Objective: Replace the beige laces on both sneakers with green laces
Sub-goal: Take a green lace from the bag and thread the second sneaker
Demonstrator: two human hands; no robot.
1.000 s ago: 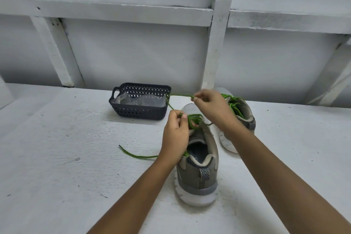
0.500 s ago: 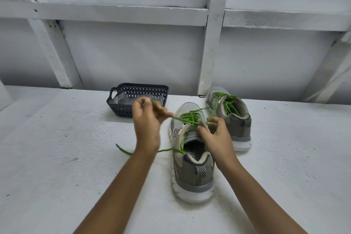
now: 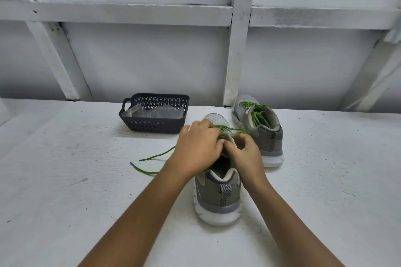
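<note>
The near sneaker [image 3: 217, 199] lies heel toward the person, toe pointing away. Both hands sit on its top, side by side. The right hand [image 3: 247, 156] pinches the green lace [image 3: 236, 129]. The left hand [image 3: 198, 147] curls over the lace; I cannot tell its hold. The loose lace ends [image 3: 149, 157] trail left, nearer the left hand.
</note>
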